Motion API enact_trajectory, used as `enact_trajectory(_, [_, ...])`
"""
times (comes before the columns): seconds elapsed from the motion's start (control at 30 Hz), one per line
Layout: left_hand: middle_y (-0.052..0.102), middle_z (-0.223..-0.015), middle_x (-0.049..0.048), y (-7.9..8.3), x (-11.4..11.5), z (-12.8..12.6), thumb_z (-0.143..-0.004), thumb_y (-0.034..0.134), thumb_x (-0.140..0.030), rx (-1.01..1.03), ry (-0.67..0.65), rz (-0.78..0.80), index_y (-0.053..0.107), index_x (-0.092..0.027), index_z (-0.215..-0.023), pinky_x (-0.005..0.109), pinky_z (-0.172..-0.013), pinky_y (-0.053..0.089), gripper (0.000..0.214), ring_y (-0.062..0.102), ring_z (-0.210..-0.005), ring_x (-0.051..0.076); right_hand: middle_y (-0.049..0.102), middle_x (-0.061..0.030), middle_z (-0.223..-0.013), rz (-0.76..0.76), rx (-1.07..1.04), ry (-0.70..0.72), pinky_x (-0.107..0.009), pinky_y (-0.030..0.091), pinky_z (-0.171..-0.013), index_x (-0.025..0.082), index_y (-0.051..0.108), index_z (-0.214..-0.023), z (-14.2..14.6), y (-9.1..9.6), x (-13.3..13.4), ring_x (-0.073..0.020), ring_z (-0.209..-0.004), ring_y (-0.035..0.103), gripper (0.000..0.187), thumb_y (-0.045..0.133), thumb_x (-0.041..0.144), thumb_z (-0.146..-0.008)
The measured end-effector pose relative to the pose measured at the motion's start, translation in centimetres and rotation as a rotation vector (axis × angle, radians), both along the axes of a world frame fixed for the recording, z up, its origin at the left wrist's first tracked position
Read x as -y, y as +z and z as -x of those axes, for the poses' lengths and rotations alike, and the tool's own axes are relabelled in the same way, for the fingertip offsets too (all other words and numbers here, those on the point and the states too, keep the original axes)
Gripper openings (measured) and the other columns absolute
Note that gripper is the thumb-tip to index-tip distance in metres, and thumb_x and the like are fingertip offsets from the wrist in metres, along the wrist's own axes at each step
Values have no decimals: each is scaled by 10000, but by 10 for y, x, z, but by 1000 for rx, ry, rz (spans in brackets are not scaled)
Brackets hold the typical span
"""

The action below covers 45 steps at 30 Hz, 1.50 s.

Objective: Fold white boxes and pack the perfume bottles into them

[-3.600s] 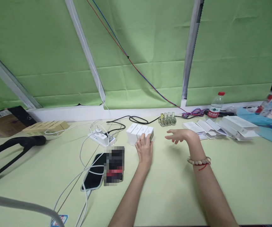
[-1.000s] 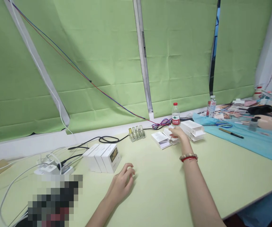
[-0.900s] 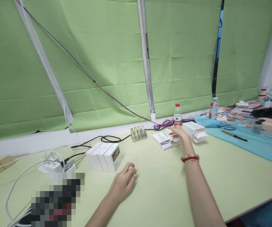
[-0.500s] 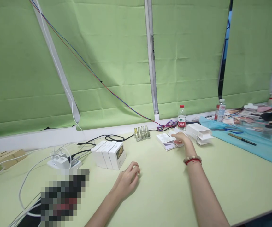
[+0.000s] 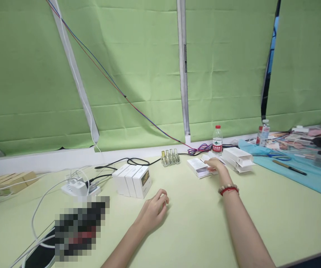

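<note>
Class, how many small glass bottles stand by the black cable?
4: the gold-topped bottle at the row's left end, three clear-topped bottles to its right. More may be hidden behind.

Bottle (image 5: pixel 218 139): red cap (image 5: pixel 218 127), red-and-white label (image 5: pixel 217 145). Left of it: boxes (image 5: pixel 127 182), white, 1 dark-and-gold end panel (image 5: pixel 145 178); 4 vials (image 5: pixel 171 158), 1 yellow cap (image 5: pixel 163 153). In front: cartons (image 5: pixel 196 166), white; bracelet (image 5: pixel 229 189), beige and red. Right: sheet (image 5: pixel 314 185), light blue. Behind: blind (image 5: pixel 227 74), green.

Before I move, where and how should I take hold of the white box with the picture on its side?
Probably grip the white box from above, by its narrow near and far sides. It stands upright, top and near side uncovered, while the next box sits close on its left. The far side is hidden.
</note>
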<state>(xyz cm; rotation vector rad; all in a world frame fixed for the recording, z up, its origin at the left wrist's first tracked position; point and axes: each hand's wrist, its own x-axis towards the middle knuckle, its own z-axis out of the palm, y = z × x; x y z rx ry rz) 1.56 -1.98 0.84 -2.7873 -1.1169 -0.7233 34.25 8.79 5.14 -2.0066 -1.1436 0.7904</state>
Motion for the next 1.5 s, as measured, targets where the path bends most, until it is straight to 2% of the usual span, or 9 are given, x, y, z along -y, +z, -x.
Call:
enact_trajectory(0.17, [525,-992,3,-3,0,-3,-842,296,-105,3,-38,34,436,-212,-891,245,-558,361,183,438,-501,87,618,-94,-991,-41,-179,-49,-268,526,-634,85,555,-1058,1,-4,0,-137,-717,621,226,566,222,-878])
enact_trajectory(0.37, [518,-999,-8,-3,1,-4,-838,296,-101,-11,-48,76,422,-219,-904,250,-555,343,185,416,-500,90,613,-55,-1046,-312,-399,-125,-128,439,-511,152,516,-1096,10,1,5,-91,-744,636,216,506,178,-882])
enact_trajectory(0.5, [515,-999,-8,-3,1,-3,-826,310,-97,-4,-51,79,418,-221,-908,246,-548,335,183,413,-506,91,583,-77,-1120,-384,-449,-145,-122,387,-463,152,524,-1042,8,7,8,-100,-798,638,173,467,196,-884])
enact_trajectory(0.77, [514,-988,-1,-4,-2,-3,-844,303,-116,12,-31,74,426,-217,-913,247,-570,344,174,436,-535,97,592,-82,-1119,-379,-407,129,-128,398,-485,135,574,-994,18,46,32,-127,-857,634,216,553,293,-848])
enact_trajectory(0.93, [514,-990,-1,-2,-1,-1,-849,301,-124,-2,-17,77,431,-217,-912,249,-580,345,172,438,-541,97,584,-91,-1154,-365,-301,276,-136,456,-522,147,538,-1162,37,65,36,-147,-907,626,337,545,297,-860])
enact_trajectory(1.07, [511,-992,0,-1,-2,-1,-850,303,-128,3,-10,91,432,-216,-906,247,-569,340,166,418,-524,92,603,-120,-1105,-189,-137,203,-203,496,-533,115,604,-1045,40,49,23,-178,-795,645,255,571,222,-817])
enact_trajectory(1.2, [512,-975,-4,-1,-1,-2,-841,303,-115,-2,-21,102,429,-214,-900,249,-564,336,171,403,-512,91,625,-150,-1021,-9,30,68,-265,500,-520,85,585,-1076,28,27,5,-210,-679,648,325,601,196,-771])
enact_trajectory(1.37, [512,-976,-5,-3,-1,-2,-836,307,-111,-4,-30,111,427,-215,-899,249,-565,336,171,407,-515,90,595,-138,-1105,35,108,-14,-220,494,-567,123,577,-1102,13,10,-6,-176,-736,651,309,550,245,-820])
enact_trajectory(1.5, [517,-978,-5,-3,-2,-3,-836,304,-109,-5,-37,104,428,-215,-900,247,-561,335,175,403,-513,89,641,-140,-963,67,85,-32,-243,500,-566,79,559,-1115,11,3,-3,-196,-695,653,342,560,250,-818])
